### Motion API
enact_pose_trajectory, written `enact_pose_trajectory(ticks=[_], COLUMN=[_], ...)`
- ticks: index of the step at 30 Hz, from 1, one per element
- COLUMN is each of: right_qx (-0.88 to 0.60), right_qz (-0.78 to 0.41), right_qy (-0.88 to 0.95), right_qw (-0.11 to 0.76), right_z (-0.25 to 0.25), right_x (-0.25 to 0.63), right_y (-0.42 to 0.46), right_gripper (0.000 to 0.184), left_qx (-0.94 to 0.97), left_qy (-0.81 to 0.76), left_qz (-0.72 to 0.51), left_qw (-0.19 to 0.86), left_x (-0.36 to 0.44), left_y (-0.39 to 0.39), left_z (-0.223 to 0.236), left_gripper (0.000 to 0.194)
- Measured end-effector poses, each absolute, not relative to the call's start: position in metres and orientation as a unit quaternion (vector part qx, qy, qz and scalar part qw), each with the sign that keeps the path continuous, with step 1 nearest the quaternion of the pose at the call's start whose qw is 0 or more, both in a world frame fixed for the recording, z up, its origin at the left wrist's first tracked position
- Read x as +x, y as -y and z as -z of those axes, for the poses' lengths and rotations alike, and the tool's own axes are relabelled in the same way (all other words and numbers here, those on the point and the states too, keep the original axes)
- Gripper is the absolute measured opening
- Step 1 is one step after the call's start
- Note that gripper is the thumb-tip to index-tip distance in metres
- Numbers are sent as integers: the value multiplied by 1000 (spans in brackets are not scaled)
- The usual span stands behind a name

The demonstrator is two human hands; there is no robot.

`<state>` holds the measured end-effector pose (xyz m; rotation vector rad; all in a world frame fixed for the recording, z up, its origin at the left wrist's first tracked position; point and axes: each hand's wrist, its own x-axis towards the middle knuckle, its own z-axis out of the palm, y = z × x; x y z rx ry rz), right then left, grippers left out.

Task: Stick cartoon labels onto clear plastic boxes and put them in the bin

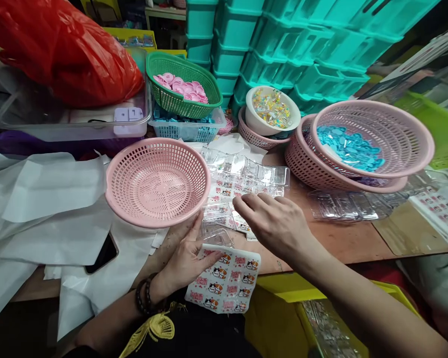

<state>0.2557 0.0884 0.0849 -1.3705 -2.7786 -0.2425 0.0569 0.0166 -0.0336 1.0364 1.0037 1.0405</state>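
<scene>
My left hand (pixel 184 261) grips a sheet of stickers (pixel 227 283), its thumb flat on the top left of the sheet. Cartoon cats and pink lettering are printed on the sheet in rows. Just above its top edge, by my left fingers, is a clear plastic case (pixel 217 235). My right hand (pixel 274 223) is curled over the row of clear plastic packaging (pixel 246 168) and more printed stickers (pixel 224 191). Its fingertips point down and away and are partly hidden, so whatever they pinch cannot be made out.
An empty pink basket (pixel 157 219) stands left of the packaging. White backing paper (pixel 56 184) and a phone (pixel 102 254) lie further left. Pink baskets (pixel 373 112) with blue pieces are at right. Green basket (pixel 184 102), white bowl (pixel 272 130) and teal crates (pixel 231 49) stand behind.
</scene>
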Motion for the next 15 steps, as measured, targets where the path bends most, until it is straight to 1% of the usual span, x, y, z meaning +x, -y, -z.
enact_pose_trajectory(ticks=[2, 4, 6, 7, 9, 11, 13, 15], right_qx=[-442, -474, -526, -550, -582, -591, -588, -578], right_qz=[62, 6, -94, -167, -336, -479, -557, -590], right_qy=[894, 874, 829, 798, 718, 630, 570, 547], right_qw=[50, 108, 167, 183, 181, 156, 142, 137], right_z=[-83, -78, -71, -67, -59, -49, -40, -32], right_x=[259, 261, 261, 260, 257, 252, 247, 244], right_y=[-87, -91, -100, -106, -118, -130, -139, -144], right_gripper=[25, 22, 16, 14, 16, 22, 26, 28], left_qx=[464, 480, 496, 504, 510, 508, 507, 516], left_qy=[-446, -450, -461, -468, -480, -484, -483, -483], left_qz=[-451, -442, -425, -415, -396, -392, -394, -392], left_qw=[619, 610, 601, 596, 594, 596, 595, 589], left_x=[57, 58, 58, 58, 58, 59, 60, 60], left_y=[-16, -16, -16, -16, -16, -16, -15, -14], left_z=[34, 33, 31, 30, 28, 26, 27, 29], left_gripper=[17, 15, 7, 6, 11, 12, 11, 13])
